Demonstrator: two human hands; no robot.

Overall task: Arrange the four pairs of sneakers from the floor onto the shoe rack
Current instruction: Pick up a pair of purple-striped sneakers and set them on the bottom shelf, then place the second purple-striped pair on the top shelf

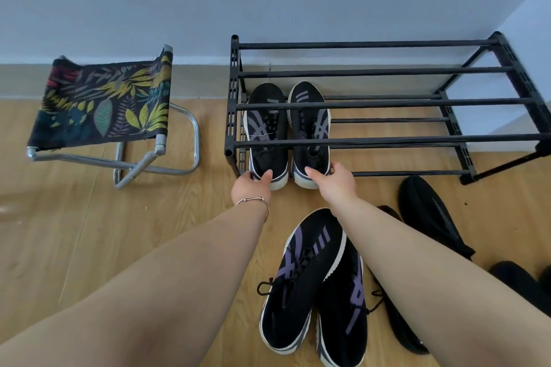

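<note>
Black sneaker (521, 283) cut off by rt edge, rack's (387, 104) rt end too

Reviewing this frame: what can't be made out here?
- Head view: plain black sneakers on the floor, count unclear; right forearm and frame edge hide some.
- Both hands' fingertips, hidden behind the racked purple-striped black pair's heels.
- Black tube rack's right end, cut off.
</note>
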